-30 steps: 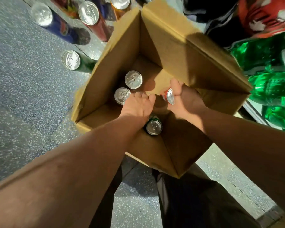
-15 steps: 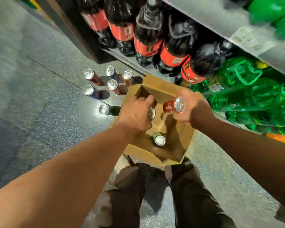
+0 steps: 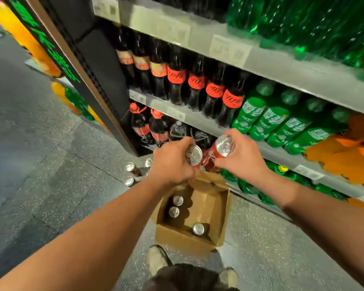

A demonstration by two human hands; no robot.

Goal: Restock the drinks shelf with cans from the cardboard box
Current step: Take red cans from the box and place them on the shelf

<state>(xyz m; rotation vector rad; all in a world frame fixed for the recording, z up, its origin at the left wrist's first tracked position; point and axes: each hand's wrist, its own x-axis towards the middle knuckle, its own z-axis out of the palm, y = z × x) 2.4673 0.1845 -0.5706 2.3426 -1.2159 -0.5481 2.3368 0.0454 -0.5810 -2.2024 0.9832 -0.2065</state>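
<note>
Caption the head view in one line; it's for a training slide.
Left hand grips one can, right hand another can, above the cardboard box holding three cans, beside the drinks shelf.

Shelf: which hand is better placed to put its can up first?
Right, probably. The right hand grips a red can closest to the shelf edge, on that side. The left hand grips a second can farther out, above the cardboard box.

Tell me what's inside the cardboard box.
Three cans stand upright inside the cardboard box. The left hand and wrist cover its far corner, so anything there is hidden.
</note>
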